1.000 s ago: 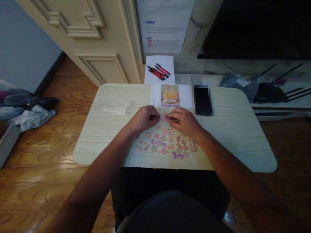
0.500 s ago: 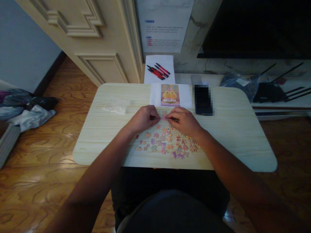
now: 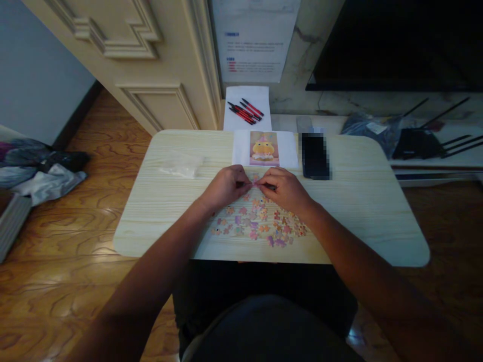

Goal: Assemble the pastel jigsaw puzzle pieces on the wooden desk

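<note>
Pinching a pink puzzle piece [image 3: 255, 184] narrowly between left hand [image 3: 228, 182] and right hand [image 3: 286, 186], with loose pieces [image 3: 253, 235] on the worktop [image 3: 354, 216] near both hands, best keeping edges level and pressing gently.

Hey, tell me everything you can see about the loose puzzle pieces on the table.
The loose puzzle pieces are small, knobbed and flat-looking, in pinks, purples, oranges and creams; a few carry dark marks. Their material is unclear. They lie scattered on the near half of the pale table, more spread out at the left, crowded at the right. Just beyond, the right hand pinches a pinkish bit; the left hand touches it, or nearly.
</note>
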The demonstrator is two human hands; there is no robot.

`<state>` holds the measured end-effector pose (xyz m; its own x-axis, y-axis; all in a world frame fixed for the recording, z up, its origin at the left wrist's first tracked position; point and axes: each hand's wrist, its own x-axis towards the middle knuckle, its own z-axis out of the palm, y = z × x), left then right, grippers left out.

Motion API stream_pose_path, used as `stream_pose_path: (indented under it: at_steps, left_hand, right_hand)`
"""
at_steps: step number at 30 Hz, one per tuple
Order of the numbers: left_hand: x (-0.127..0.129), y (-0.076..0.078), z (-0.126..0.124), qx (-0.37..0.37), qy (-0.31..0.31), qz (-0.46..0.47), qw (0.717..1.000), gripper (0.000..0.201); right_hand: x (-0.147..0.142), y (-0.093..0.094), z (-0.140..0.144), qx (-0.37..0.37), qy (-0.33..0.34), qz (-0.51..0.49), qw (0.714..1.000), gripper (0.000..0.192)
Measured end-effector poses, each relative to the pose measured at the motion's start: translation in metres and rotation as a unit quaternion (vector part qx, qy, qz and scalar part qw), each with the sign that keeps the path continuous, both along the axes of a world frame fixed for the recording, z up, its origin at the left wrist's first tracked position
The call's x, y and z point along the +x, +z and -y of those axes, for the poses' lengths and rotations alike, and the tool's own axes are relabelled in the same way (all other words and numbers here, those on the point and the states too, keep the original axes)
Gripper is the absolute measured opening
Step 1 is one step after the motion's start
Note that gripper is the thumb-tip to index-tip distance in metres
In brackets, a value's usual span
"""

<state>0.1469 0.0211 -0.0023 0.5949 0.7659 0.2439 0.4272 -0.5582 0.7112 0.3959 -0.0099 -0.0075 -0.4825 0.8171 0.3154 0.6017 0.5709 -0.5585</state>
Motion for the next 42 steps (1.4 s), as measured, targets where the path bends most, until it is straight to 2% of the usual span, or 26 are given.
stream_pose_path:
  at_steps: [4,14,28,35,42]
  left_hand:
    - [0.003,-0.003,0.000,-0.021,0.021,0.022,0.999,0.015]
    - [0.002,-0.002,0.001,0.017,-0.010,0.009,1.000,0.022]
    - [-0.003,-0.004,-0.004,-0.014,0.027,0.057,0.998,0.012]
    - [-0.019,0.000,-0.012,-0.003,0.055,0.045,0.997,0.013]
    - [-0.035,-0.003,-0.019,-0.069,0.035,0.052,0.996,0.008]
  right_hand:
    - [0.000,0.001,0.000,0.001,0.002,0.001,1.000,0.016]
    - [0.000,0.002,0.001,0.001,0.000,0.001,1.000,0.015]
    - [0.000,0.002,0.000,0.008,-0.035,-0.002,0.999,0.011]
    - [0.015,0.008,-0.003,0.023,-0.057,-0.020,0.998,0.011]
    - [0.037,0.016,-0.004,-0.022,-0.054,-0.022,0.998,0.014]
